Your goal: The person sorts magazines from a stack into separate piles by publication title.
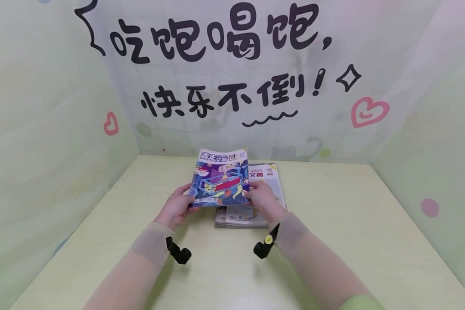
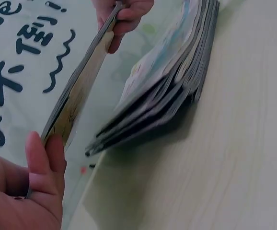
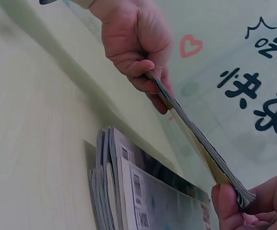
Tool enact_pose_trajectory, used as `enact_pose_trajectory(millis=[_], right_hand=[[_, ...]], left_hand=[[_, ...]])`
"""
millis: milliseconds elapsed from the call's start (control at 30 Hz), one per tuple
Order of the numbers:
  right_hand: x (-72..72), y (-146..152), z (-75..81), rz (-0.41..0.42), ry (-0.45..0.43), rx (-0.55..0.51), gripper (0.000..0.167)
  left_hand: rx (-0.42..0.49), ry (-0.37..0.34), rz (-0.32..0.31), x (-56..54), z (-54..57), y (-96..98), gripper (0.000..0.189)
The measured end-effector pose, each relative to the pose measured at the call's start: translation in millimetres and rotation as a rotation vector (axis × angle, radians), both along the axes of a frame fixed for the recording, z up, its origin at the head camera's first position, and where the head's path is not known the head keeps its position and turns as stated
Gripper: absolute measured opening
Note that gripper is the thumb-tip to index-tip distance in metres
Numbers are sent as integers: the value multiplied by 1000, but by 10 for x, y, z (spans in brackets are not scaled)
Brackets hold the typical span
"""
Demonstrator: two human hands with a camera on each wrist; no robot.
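Observation:
A magazine [image 1: 221, 178] with a purple and blue cover is held up, tilted, between both hands. My left hand [image 1: 176, 206] grips its left edge near the lower corner, thumb on the cover and fingers underneath. On the opposite edge, my right hand [image 1: 262, 198] pinches it the same way. Behind and below lies a stack of magazines [image 1: 248, 220] on the table, its top cover partly hidden by the raised magazine and the right hand. Both wrist views show a gap between the held magazine [image 2: 78, 86] and the stack [image 3: 143, 191].
The pale wooden table [image 1: 333, 232] runs back to a fabric wall [image 1: 232, 137] printed with large black characters. Printed side walls [image 1: 441, 150] flank the table left and right. A black wrist mount [image 1: 178, 252] hangs at the left wrist, another black mount [image 1: 264, 246] at the right.

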State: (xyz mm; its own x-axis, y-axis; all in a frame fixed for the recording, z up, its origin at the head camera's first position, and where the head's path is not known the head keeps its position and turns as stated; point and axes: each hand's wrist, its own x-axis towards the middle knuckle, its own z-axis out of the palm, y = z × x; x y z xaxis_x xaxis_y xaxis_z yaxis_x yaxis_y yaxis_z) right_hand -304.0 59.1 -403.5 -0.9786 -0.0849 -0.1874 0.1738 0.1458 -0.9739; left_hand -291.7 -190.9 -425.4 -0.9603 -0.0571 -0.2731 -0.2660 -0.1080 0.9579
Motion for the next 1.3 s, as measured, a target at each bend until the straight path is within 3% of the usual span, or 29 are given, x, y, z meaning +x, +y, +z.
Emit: enact_pose_trajectory(millis=[233, 467, 667, 900, 1033, 1167, 1300], right_hand=[[-56, -535, -36, 70, -31, 39, 41], [-67, -792, -47, 140, -122, -17, 42], [-51, -904, -53, 162, -167, -96, 43], [-24, -1072, -86, 116, -177, -24, 46], [1, -1127, -120, 120, -192, -2, 40], [27, -1137, -145, 159, -205, 46, 29], [49, -1075, -113, 203, -196, 93, 36]], left_hand=[[-18, -8, -5, -22, 9, -576, 64], [-42, -52, 1, -17, -70, -863, 64], [-140, -69, -22, -33, -150, -1003, 65], [-201, -91, -23, -53, -175, -1088, 64], [-251, -101, -17, -67, -176, -1127, 62], [-341, -95, -3, -90, -189, -1161, 61], [-468, -111, 2, -114, -206, -1163, 59]])
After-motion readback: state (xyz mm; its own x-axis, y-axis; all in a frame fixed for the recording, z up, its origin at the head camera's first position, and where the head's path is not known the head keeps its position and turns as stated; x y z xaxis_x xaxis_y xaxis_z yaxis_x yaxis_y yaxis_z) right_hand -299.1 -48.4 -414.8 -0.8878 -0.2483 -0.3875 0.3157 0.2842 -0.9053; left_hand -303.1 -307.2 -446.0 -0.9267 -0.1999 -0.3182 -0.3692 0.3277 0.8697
